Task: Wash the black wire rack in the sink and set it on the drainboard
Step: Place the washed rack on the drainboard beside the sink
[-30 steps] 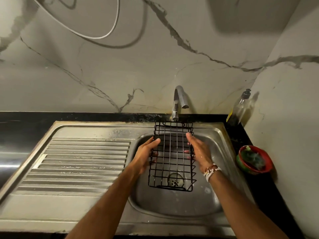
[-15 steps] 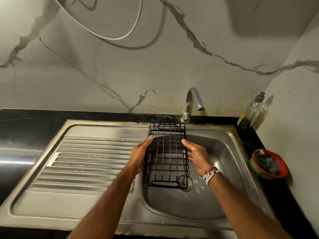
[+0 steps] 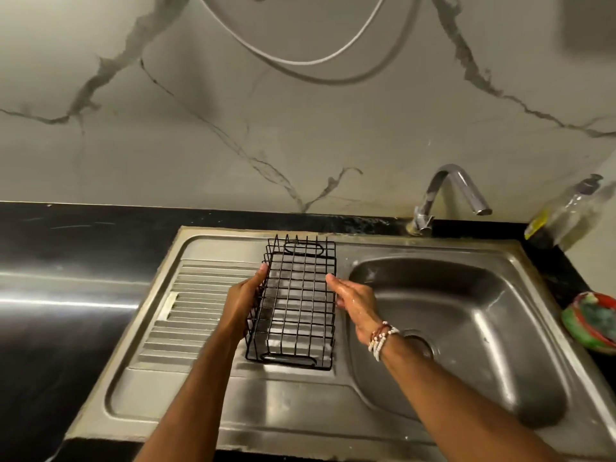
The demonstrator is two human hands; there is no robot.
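Here left hand [image 3: 245, 300] fingers [image 3: 263, 269] clasp black wire rack [image 3: 296, 305]; right hand [image 3: 355, 301] presses side.

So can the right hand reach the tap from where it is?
Probably yes. The right hand is beside the rack with its fingers straight, gripping nothing. Only the basin lies between it and the tap, and nothing stands in that path.
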